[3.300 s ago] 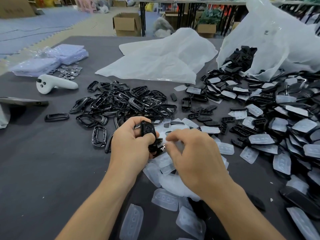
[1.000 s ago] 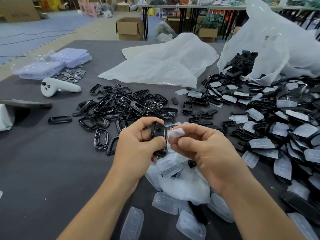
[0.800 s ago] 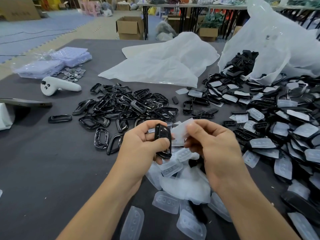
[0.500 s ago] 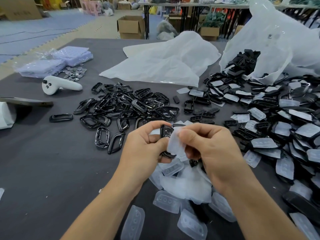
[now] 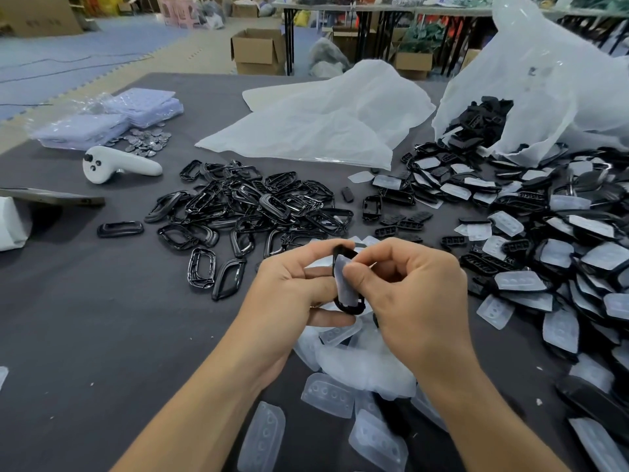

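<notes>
My left hand (image 5: 289, 298) grips a black oval plastic frame (image 5: 350, 306) upright above the dark table (image 5: 85, 335). A translucent white rubber pad (image 5: 342, 286) lies against the frame's opening. My right hand (image 5: 415, 298) pinches this pad with its thumb pressed onto it. Most of the frame is hidden by the fingers of both hands.
A heap of black frames (image 5: 252, 206) lies beyond my hands. Loose translucent pads (image 5: 328, 395) lie below them, and a mixed pile of pads and black parts (image 5: 544, 253) spreads right. At the back are plastic bags (image 5: 323, 120), a white controller (image 5: 115, 164), coins (image 5: 146, 143).
My right hand picked a translucent pad from the pile, brought it to the frame in my left hand, and now presses it into the frame's opening.
</notes>
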{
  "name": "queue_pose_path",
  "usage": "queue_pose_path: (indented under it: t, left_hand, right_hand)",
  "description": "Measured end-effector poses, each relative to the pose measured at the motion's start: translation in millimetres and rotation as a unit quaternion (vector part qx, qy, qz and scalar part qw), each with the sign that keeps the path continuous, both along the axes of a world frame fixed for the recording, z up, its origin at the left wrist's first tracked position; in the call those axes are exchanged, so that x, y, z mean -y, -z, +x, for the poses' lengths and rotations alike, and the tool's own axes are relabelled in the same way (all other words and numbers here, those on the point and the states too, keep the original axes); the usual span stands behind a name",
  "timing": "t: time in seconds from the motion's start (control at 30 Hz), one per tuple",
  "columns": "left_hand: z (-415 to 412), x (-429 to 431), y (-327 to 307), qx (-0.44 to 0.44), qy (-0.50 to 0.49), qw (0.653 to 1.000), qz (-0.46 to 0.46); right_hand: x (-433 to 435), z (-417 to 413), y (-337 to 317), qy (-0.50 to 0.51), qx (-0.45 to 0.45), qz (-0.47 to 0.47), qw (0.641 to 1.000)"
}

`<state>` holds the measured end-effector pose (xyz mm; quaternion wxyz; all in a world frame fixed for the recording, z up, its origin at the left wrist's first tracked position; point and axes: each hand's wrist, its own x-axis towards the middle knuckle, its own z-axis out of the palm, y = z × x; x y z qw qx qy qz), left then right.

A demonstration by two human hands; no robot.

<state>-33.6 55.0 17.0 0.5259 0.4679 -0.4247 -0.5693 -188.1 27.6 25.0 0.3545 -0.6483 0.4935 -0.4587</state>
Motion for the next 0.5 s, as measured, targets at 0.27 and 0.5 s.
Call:
queue_pose_path:
  t: [0.27,0.5]
  left_hand:
    - [-1.3,-0.6,-1.3,-0.024,-0.002,1.0,0.007]
    - [-2.9,-3.0,-2.6,0.019,0.017,1.0,-0.006]
  right_hand:
    - [-1.7,1.0,2.6,0.038,-0.02,-0.027,0.999]
    - [5.2,-3.1,2.2,0.043,-0.05,-0.005,0.998]
